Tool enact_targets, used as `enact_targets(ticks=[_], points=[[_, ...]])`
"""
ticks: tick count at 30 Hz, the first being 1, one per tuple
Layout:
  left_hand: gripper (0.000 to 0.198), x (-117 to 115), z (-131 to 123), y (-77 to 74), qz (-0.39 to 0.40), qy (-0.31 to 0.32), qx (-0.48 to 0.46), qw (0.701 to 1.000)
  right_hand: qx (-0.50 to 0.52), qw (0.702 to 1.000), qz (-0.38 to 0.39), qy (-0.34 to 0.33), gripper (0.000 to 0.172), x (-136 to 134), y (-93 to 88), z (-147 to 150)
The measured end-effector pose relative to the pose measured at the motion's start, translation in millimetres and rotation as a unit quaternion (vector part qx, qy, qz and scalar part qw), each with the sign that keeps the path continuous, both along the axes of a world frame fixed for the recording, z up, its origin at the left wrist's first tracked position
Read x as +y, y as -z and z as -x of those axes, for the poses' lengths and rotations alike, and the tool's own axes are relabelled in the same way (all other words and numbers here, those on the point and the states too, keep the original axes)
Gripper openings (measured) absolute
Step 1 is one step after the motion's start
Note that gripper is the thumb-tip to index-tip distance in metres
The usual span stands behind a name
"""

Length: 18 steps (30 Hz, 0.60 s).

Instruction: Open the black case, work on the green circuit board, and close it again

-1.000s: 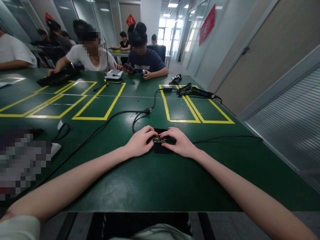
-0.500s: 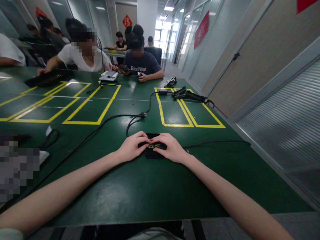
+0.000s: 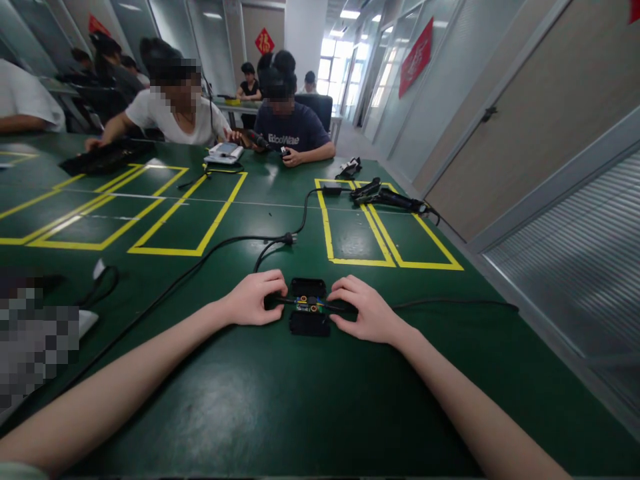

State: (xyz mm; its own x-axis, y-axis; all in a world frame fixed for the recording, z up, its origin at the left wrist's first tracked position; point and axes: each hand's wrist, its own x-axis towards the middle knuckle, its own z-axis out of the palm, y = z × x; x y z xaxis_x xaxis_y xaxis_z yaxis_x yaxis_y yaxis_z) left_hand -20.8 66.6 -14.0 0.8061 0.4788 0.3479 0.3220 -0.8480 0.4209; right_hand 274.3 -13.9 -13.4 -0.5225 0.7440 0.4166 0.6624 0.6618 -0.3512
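Observation:
A small black box lies opened on the green table (image 3: 280, 400), split into a far half (image 3: 308, 287) and a near half (image 3: 309, 324). Between them sits a little circuit board (image 3: 309, 304) with coloured parts, and a black cable runs out of it to each side. My left hand (image 3: 253, 299) is closed on the cable at the board's left end. My right hand (image 3: 363, 311) is closed on the cable (image 3: 450, 303) at the right end. Both hands rest on the table.
A black power cord with a plug (image 3: 287, 237) loops just beyond the box. Yellow tape rectangles (image 3: 380, 233) mark the table. A black tool (image 3: 395, 199) lies far right. Other people sit at the far side with devices (image 3: 223, 153). A blurred item lies left.
My hands have slid apart from over the box to its two sides, uncovering the two halves and the board. The view has shifted slightly.

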Motion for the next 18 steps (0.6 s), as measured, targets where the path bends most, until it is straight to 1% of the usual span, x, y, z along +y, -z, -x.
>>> enact_targets(ticks=[3, 5, 7, 10, 12, 13, 15, 17, 18], points=[[0.005, -3, -3, 0.8, -0.055, 0.003, 0.035, 0.998, -0.021, 1.0, 0.009, -0.004, 0.004, 3, 3.6, -3], [0.003, -5, -5, 1.6, -0.078, 0.0, 0.043, 0.996, -0.027, 1.0, 0.014, 0.006, 0.004, 3, 7.0, -1], [0.003, -5, -5, 2.4, -0.092, -0.003, 0.036, 0.995, -0.027, 0.999, 0.035, 0.02, 0.004, 2, 9.2, 2], [0.007, -6, -3, 3.8, -0.105, -0.007, 0.022, 0.994, -0.014, 0.996, 0.073, 0.045, 0.009, -3, 8.3, 4], [0.012, -8, -2, 4.9, -0.113, 0.0, 0.016, 0.993, -0.001, 0.996, 0.072, 0.051, 0.016, -8, 5.8, 5], [0.014, -10, -2, 5.4, -0.119, 0.01, 0.013, 0.993, 0.006, 0.997, 0.067, 0.048, 0.02, -10, 4.5, 5], [0.019, -15, -3, 6.0, -0.137, 0.05, -0.001, 0.989, 0.012, 0.998, 0.06, 0.03, 0.028, -13, 2.8, 5], [0.025, -21, -6, 6.1, -0.137, 0.089, 0.012, 0.987, -0.003, 0.998, 0.065, 0.013, 0.032, -14, 3.0, 7], [0.031, -23, -7, 6.0, -0.132, 0.095, 0.027, 0.986, -0.016, 0.997, 0.072, 0.008, 0.034, -14, 3.9, 9]])
